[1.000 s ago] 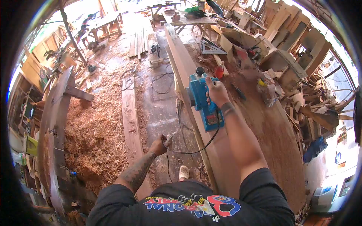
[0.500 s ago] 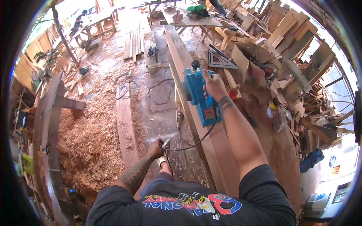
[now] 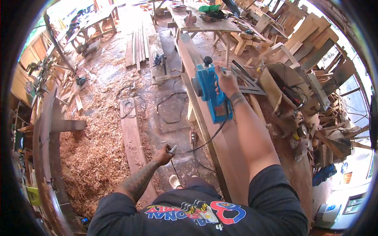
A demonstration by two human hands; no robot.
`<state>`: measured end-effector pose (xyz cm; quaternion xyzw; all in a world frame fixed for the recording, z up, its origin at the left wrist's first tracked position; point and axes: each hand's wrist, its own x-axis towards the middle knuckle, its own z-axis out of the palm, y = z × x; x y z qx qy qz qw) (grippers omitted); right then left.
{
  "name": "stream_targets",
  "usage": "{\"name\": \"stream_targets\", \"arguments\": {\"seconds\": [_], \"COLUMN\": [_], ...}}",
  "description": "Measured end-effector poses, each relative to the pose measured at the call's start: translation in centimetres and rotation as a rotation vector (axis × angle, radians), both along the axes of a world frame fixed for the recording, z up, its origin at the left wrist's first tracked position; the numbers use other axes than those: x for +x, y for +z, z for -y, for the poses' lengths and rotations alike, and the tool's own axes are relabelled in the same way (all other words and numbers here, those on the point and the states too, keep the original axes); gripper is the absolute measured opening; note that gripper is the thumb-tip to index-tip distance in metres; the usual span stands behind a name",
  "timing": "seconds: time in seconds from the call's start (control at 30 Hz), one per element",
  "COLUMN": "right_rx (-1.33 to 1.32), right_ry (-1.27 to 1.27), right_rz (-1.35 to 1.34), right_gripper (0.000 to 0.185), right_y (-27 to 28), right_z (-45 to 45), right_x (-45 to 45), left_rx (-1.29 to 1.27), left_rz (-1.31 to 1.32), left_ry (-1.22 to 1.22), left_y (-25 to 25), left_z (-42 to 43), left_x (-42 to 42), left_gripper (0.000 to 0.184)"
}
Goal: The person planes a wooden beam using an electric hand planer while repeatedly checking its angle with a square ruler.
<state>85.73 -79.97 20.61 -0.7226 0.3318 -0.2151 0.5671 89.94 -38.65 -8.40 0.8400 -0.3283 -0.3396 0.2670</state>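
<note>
My right hand (image 3: 227, 81) is wrapped round the handle of a blue electric planer (image 3: 218, 107). The planer rests on a long wooden plank (image 3: 224, 143), its black front knob pointing away from me. From its rear a black power cord (image 3: 207, 142) loops across to my left hand (image 3: 163, 155). That hand is closed on the cord, low and left of the plank. A small pale, silvery piece sticks out at its fingers, too small to name. More cord hangs below the hand.
Wood shavings (image 3: 94, 165) cover the floor at left, beside a lying board (image 3: 134, 133). A worktable (image 3: 210, 24) stands beyond the plank's far end. Right of the planer lie a triangular square (image 3: 249, 83) and an open box (image 3: 279, 88). Stacked timber fills the right side.
The planer has slid a little farther away along the plank, with my right hand on it. My left hand still holds the cord. The whole view has shifted slightly.
</note>
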Motion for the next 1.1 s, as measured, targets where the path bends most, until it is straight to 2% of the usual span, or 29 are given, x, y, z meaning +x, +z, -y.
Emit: {"name": "stream_targets", "arguments": {"seconds": [0.1,0.2,0.3,0.37,0.43,0.5,0.57,0.63,0.7,0.77,0.87,0.97,1.03,1.07,1.1], "right_rx": [0.01,0.012,0.015,-0.025,-0.047,-0.052,-0.064,-0.053,-0.021,-0.074,-0.084,-0.083,-0.057,-0.033,-0.013], "right_ry": [0.0,-0.009,0.003,0.004,0.022,0.046,0.043,0.055,0.079,0.072,0.035,0.062,0.085,0.084,0.078], "right_rz": [0.002,0.0,-0.002,-0.018,-0.03,-0.042,-0.04,-0.037,-0.034,-0.039,-0.021,0.014,0.039,0.057,0.078], "right_gripper": [0.066,0.064,0.066,0.069,0.072,0.075,0.076,0.073,0.068,0.072,0.074,0.073,0.072,0.071,0.07], "right_y": [-0.5,-0.1,-0.2,-0.7,-0.6,-0.1,0.0,-0.5,-1.0,-1.1,-0.6,-0.3,-0.9,-1.0,-1.2], "right_z": [2.8,4.7,7.2,9.4,10.9,12.3,13.7,15.4,17.3,18.5,20.1,22.3,23.9,24.2,24.5], "right_x": [5.2,10.0,14.5,18.2,21.6,24.6,27.7,30.9,34.1,37.1,41.6,47.0,49.8,51.0,51.5], "left_rx": [-0.142,0.039,0.169,0.287,0.433,0.371,0.513,0.669,0.727,0.876,0.989,0.79,0.64,0.466,0.279], "left_rz": [0.017,-0.127,-0.191,-0.33,-0.124,0.031,-0.108,-0.219,-0.177,-0.33,-0.221,-0.034,0.022,0.111,0.017], "left_ry": [0.106,0.131,0.039,0.114,0.08,0.13,0.481,0.524,0.404,0.545,0.338,0.359,0.522,0.548,0.698], "left_y": [-1.5,1.9,-0.4,1.8,0.8,-3.4,-5.4,1.6,-4.2,-6.7,-9.1,-11.8,-12.5,-9.4,-10.2], "left_z": [0.0,-0.3,-3.9,-6.4,-10.3,-16.6,-20.9,-19.2,-24.8,-26.5,-25.2,-20.5,-15.5,-11.1,-8.9], "left_x": [2.8,6.0,9.9,11.4,12.6,13.3,12.9,12.4,12.3,13.2,18.0,27.2,34.4,37.9,41.9], "left_gripper": [0.049,0.055,0.051,0.048,0.043,0.043,0.046,0.043,0.042,0.043,0.045,0.054,0.057,0.054,0.052]}}
